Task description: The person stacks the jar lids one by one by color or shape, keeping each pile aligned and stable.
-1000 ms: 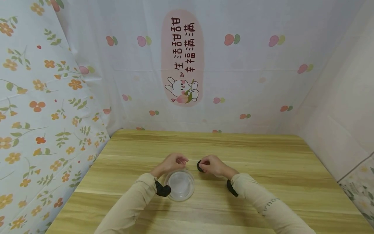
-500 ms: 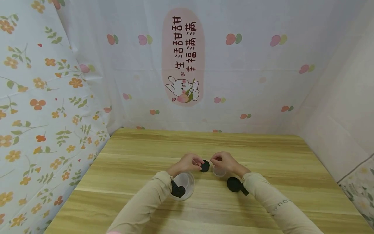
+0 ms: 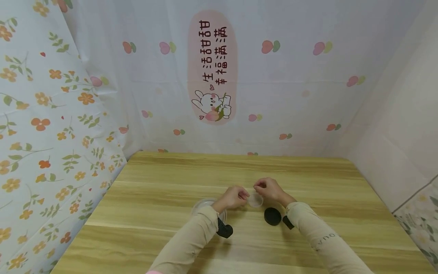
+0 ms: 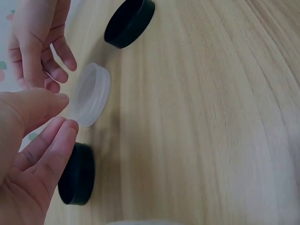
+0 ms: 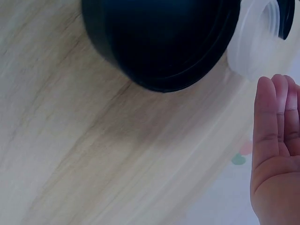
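Observation:
A small translucent lid [image 3: 255,199] lies on the table between the two hands. My left hand [image 3: 235,197] is just left of it, thumb and fingertips apart with nothing between them. Below those fingers, in the left wrist view, lies a black round lid [image 4: 77,174]; the hand hides it in the head view. My right hand [image 3: 270,189] hovers at the translucent lid's far right side, and the right wrist view shows its fingers [image 5: 267,110] extended and holding nothing. A second black lid [image 3: 272,216], hollow side up, lies nearer me, below the right wrist.
A larger clear round container [image 3: 202,204] stands to the left, mostly covered by the left forearm. The wooden table [image 3: 154,175] meets a patterned cloth backdrop [image 3: 294,95] at its far edge. Black devices are worn on both wrists.
The left hand has moved right, past the clear container and over the black lid it was beside. The right hand has moved right, away from that lid, and the nearer black lid has come into view.

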### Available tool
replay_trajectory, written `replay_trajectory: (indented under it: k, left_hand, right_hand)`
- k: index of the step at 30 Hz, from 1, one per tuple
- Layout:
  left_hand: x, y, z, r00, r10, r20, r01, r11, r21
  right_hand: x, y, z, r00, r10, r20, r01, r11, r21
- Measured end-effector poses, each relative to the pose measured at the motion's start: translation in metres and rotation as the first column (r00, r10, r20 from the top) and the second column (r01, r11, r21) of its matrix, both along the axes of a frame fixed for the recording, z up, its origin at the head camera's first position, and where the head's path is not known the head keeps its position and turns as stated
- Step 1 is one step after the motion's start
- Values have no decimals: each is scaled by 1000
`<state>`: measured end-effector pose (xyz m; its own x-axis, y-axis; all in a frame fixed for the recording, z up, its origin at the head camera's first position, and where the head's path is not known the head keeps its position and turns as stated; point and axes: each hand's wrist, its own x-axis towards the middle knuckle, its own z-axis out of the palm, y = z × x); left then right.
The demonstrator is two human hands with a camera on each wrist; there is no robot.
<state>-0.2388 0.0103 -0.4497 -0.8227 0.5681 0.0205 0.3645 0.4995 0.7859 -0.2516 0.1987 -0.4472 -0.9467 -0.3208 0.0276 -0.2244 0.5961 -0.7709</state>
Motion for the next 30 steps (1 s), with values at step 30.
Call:
replay_trajectory:
  k: [30]
  left_hand:
    - [4, 20, -13, 986, 164, 30, -164, 986, 9]
  right_hand:
    - [-1, 19, -21, 998, -20, 64, 16, 998, 68]
